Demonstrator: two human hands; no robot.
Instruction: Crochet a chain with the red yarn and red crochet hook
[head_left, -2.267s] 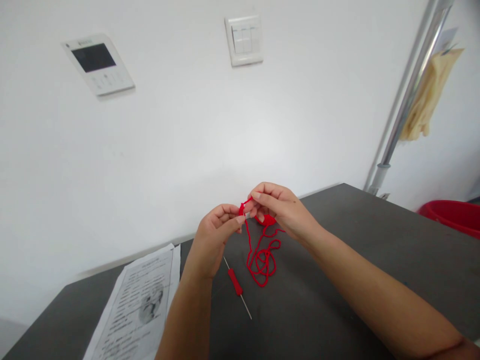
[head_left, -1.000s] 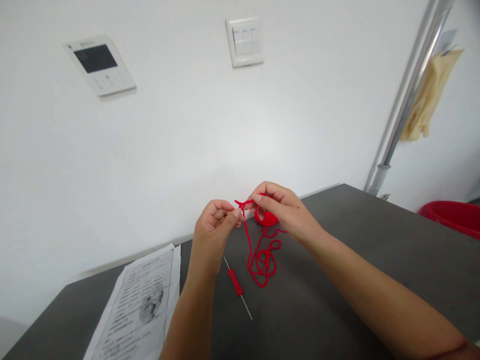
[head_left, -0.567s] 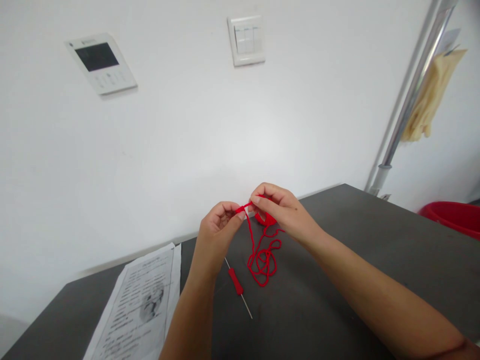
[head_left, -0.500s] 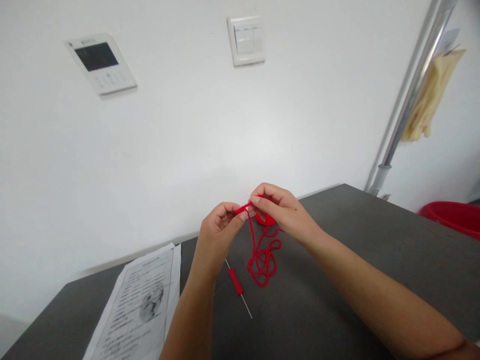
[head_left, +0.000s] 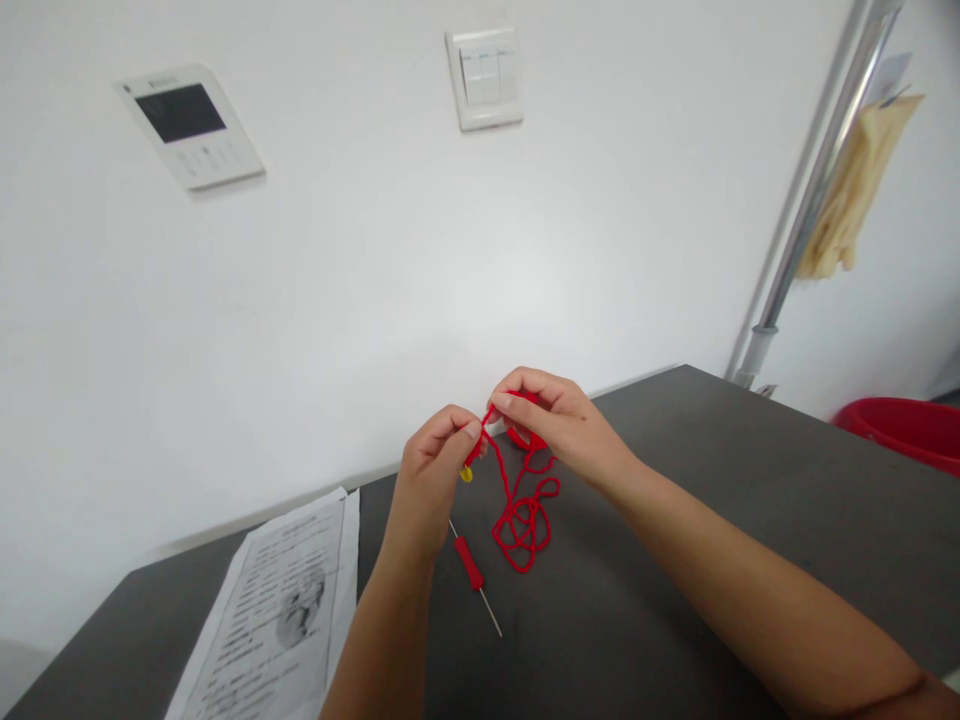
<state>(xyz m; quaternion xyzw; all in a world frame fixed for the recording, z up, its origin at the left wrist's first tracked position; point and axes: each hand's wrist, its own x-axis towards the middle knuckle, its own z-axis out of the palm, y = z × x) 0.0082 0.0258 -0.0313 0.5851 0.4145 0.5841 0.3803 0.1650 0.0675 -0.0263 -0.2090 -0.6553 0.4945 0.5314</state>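
Two hands met above the dark table point(head_left: 675, 560), fingertips nearly touching. Left hand point(head_left: 433, 478) was pinched shut on a strand of red yarn point(head_left: 521, 515), thumb and forefinger closed at the strand's upper end; a small yellow item point(head_left: 466, 474) showed just below those fingers, too small to identify. Right hand point(head_left: 551, 420) was closed around a small red crocheted piece point(head_left: 519, 436), with its fingertips also gripping the yarn close to the left hand's pinch. From the two hands the yarn hung down and lay in a loose tangle of loops on the table, directly beneath and slightly toward the person.

Just left of the tangle, a crochet hook point(head_left: 472, 565) with a red handle lay flat on the table, apart from both hands, its metal shaft running diagonally. A printed sheet of paper point(head_left: 281, 610) lay at the table's left edge, well apart from the yarn. On the white wall behind were a light switch point(head_left: 484, 78) and a wall panel point(head_left: 187, 125) with a dark screen. A metal pole point(head_left: 806, 215) stood at the right, and a red tub point(head_left: 904, 430) sat beyond the table's right end.
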